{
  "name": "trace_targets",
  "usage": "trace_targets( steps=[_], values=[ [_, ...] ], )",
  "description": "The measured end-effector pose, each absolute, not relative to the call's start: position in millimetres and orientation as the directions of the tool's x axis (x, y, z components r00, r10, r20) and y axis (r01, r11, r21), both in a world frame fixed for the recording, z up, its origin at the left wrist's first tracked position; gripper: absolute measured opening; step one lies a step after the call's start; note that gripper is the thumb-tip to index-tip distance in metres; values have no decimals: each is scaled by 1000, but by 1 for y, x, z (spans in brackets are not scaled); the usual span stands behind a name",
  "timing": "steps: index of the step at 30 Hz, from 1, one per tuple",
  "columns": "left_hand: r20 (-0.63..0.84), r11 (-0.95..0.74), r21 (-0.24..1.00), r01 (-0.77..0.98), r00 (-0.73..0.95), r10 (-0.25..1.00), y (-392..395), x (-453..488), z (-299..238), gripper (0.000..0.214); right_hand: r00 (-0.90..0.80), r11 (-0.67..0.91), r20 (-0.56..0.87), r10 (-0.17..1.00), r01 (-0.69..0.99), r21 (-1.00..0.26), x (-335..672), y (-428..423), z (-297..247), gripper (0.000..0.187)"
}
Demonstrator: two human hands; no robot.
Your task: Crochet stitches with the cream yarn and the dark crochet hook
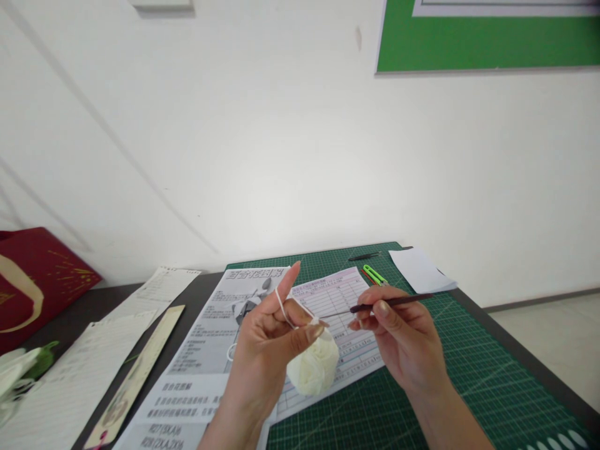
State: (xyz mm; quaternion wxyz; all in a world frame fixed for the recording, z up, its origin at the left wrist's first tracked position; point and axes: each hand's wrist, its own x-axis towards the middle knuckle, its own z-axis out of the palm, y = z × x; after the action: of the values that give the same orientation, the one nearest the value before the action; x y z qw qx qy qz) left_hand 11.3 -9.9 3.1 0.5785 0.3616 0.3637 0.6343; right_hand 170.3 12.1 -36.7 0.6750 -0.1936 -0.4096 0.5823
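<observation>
My left hand (276, 337) pinches white yarn (281, 303) between thumb and a fingertip. The strand loops over its raised index finger. Held like a pencil in my right hand (403, 337) is a crochet hook (370, 307) with a dark handle; its thin metal shaft points left and reaches the yarn at my left fingertips. Any stitches at the pinch are too small to make out. Below and behind the hands sits a cream ball of yarn (314, 369), partly covered by my left hand. It rests on a printed table sheet (347, 287).
A pattern sheet (187, 375) lies left of the green cutting mat (347, 412). A green cutter (374, 275), dark tweezers (364, 257) and white paper (422, 269) lie at the back. Further left are a long cream strip (135, 375), handwritten pages (84, 369) and a red bag (42, 275).
</observation>
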Motion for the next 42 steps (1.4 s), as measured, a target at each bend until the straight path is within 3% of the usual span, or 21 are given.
trace_targets(
  steps=[12, 17, 20, 24, 29, 32, 35, 37, 39, 42],
  values=[
    [77, -108, 896, -432, -90, 993, -9, 12, 2, 60, -22, 186, 267, 963, -660, -728, 169, 11, -33, 9],
    [238, -269, 922, -277, -141, 961, -7, 12, -7, 41, -74, 70, 182, 981, -733, -677, 166, 13, -34, 11],
    [356, -378, 901, -210, -137, 924, -4, 13, -14, 45, -122, -31, 101, 987, -773, -634, 161, 14, -35, 13],
    [349, -389, 891, -233, -194, 917, -1, 20, -21, 51, -133, -76, 45, 990, -774, -628, 155, 14, -36, 15],
    [238, -323, 915, -241, -324, 916, -2, 31, -25, 57, -22, 73, 119, 993, -677, -733, 151, 12, -39, 12],
    [124, -235, 910, -342, -317, 940, -2, 35, -26, 61, 110, 371, 359, 927, -407, -834, 150, 8, -45, 11],
    [15, -118, 832, -543, -191, 982, 0, 33, -23, 65, 51, 721, 720, 692, 2, -693, 151, 4, -52, 36],
    [-32, -20, 754, -657, -67, 997, 1, 29, -20, 64, -45, 823, 825, 563, 112, -556, 151, 2, -55, 50],
    [-55, 55, 718, -694, 22, 998, 1, 24, -17, 61, -21, 820, 822, 569, 96, -565, 150, 2, -54, 50],
    [-72, 89, 708, -700, 53, 996, 1, 20, -13, 58, 91, 682, 677, 731, -138, -718, 147, 4, -47, 32]
  ],
)
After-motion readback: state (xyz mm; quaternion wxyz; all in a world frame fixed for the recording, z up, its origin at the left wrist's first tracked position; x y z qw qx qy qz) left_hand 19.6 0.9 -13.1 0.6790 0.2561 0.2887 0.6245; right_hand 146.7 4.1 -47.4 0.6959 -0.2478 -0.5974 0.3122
